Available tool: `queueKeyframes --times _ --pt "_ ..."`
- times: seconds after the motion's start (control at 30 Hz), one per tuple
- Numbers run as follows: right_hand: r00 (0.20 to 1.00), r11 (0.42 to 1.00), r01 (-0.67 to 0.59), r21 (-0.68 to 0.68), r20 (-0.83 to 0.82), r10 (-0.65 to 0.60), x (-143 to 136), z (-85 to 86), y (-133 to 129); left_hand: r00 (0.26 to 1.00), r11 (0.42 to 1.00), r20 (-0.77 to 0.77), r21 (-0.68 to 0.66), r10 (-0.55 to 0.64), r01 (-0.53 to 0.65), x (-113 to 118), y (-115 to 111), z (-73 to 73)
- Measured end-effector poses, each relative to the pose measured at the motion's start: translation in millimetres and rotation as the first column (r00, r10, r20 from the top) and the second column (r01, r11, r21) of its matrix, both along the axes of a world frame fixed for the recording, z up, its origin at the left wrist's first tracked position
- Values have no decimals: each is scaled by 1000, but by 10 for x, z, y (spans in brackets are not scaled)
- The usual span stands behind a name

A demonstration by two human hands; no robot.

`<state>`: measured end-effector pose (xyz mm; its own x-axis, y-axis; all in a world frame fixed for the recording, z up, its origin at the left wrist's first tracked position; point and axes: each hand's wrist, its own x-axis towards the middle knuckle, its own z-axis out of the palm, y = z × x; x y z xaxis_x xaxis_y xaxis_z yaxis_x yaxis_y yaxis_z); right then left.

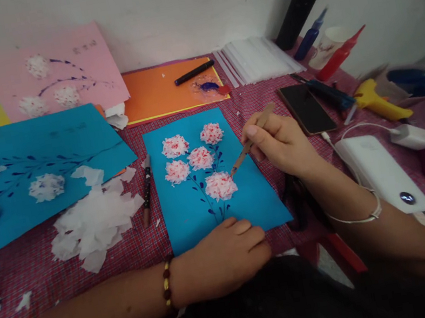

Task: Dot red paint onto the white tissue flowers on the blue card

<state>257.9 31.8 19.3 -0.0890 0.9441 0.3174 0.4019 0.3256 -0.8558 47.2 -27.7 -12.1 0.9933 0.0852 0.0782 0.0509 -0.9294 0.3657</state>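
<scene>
A blue sheet lies on the checked cloth with several white and red paper flowers and dark painted stems. My right hand pinches a thin brown stick, its lower tip at the right edge of the lowest flower. Across the sheet's bottom edge rests my left hand, palm down with fingers curled together; whether anything is under them is hidden.
Left are torn white paper, a pen, a larger blue sheet and a pink one. Behind lies an orange board with paint. Right are a phone, power bank and yellow glue gun.
</scene>
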Motion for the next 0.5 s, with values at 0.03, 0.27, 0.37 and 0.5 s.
queueKeyframes --times 0.03,0.27,0.37,0.5 --pt "1000 1000 23 9 -12 -23 10 0 0 1000 1000 3 1 0 0 0 0 3" --pt "1000 999 -27 -26 10 27 -19 -18 16 1000 1000 25 4 7 -7 1 -7 -7" --pt "999 999 -29 -41 -23 28 -6 -20 18 999 1000 33 5 7 -7 -1 -7 -20" --pt "999 999 48 -4 -25 -48 31 -24 24 999 1000 32 -1 3 -3 -6 -2 -16"
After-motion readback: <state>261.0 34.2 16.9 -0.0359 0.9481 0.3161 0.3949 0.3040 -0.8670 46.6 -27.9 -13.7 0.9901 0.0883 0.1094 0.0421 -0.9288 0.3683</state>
